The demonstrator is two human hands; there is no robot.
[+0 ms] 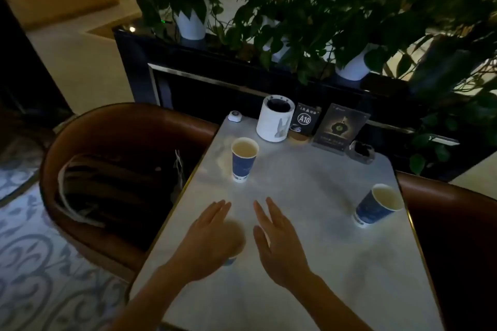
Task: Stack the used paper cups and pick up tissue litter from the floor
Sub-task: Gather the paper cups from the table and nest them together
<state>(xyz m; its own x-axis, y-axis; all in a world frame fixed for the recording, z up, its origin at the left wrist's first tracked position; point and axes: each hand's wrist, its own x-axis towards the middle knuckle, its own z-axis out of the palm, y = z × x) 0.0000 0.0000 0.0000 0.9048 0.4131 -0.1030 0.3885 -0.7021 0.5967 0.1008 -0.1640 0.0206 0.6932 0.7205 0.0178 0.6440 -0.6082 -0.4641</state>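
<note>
Left hand (208,236) grip covers near cup (231,259), closure unclear; right hand (274,236) open beside it. Stacking unstarted; next needs lifting it, nesting into 1 of 2 cups farther up counter (309,290).

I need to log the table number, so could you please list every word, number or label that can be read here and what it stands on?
"A10": in a white circle on the small dark sign at the table's far end.
Line above "A10" on that sign: too small to read.
Larger dark display card: text too blurred to read.
Blue paper cups: print too blurred to read.
White cylindrical holder: a grey figure, no legible text.
</note>
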